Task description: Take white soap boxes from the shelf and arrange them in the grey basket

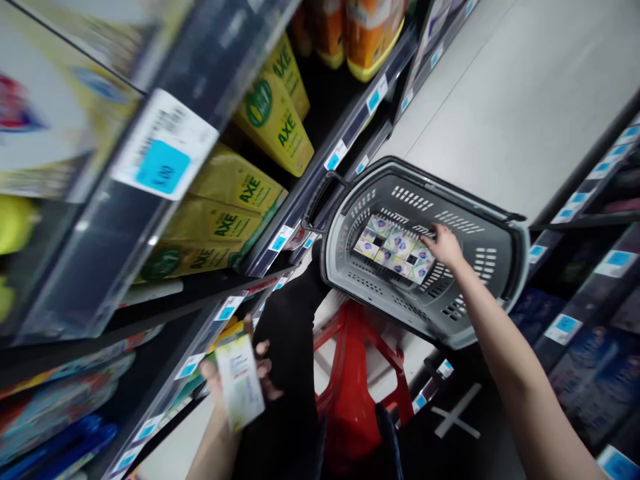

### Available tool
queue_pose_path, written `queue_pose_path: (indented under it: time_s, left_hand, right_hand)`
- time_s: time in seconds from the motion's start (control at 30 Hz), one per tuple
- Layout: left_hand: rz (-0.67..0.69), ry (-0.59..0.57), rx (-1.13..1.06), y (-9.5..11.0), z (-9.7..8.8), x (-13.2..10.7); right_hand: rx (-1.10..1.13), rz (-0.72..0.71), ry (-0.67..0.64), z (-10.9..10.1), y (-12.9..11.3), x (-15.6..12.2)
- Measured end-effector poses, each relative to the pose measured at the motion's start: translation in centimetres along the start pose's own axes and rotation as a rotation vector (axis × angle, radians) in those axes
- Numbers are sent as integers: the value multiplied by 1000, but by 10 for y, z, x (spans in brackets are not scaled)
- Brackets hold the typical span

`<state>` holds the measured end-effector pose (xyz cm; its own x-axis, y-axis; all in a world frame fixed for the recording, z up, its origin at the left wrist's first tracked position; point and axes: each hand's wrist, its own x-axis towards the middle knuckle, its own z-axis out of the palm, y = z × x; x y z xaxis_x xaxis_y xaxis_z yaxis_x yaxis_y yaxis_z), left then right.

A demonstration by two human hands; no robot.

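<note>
In my left hand (264, 373), low at the left, is a small white and yellow box (240, 381), its printed side turned up and slightly blurred. My fingers wrap round its edges. My right hand (445, 245) reaches down into a grey plastic shopping basket (483, 230). Its fingers are apart at the edge of several small printed boxes (395, 248), which lie flat side by side on the basket's bottom. Whether the fingertips touch the nearest box I cannot tell.
Shelves on the left carry yellow AXE packages (285, 120), orange bottles (373, 33) and price tags (165, 150). A red plastic frame (353, 393) is below the basket, beside my dark-clothed leg (285, 333). More shelving (575, 300) borders the pale floor (480, 100) on the right.
</note>
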<state>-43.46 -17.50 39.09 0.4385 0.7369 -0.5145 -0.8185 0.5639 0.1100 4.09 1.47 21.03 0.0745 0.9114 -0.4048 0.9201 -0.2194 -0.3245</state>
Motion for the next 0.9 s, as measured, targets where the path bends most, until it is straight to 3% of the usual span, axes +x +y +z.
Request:
queue_pose_path:
  time_s: [0.07, 0.17, 0.3, 0.43, 0.53, 0.63, 0.7, 0.8, 0.9]
  left_hand:
    - [-11, -112, 34, -6, 13, 3]
    - [17, -157, 86, -19, 45, 5]
    - [163, -241, 195, -46, 111, -6]
    - [179, -446, 275, -76, 182, -42]
    - [205, -468, 384, -96, 218, -80]
    - [327, -444, 468, -117, 234, -114]
    - [416, -437, 501, -131, 236, -131]
    - [512, -440, 533, -146, 232, -147]
    - [609, -463, 602, -148, 226, -156]
  right_hand:
    - [144, -39, -58, -24, -22, -40]
    - [233, -149, -119, -48, -57, -121]
    - [383, -248, -99, -64, -92, -244]
    - [791, -236, -34, -93, -127, -354]
    - [919, -365, 103, -130, -164, -421]
    - [951, -595, 391, -162, -200, -471]
    - [902, -663, 528, -174, -219, -493]
    - [892, -651, 534, -182, -236, -512]
    - [1022, -631, 467, -186, -244, -520]
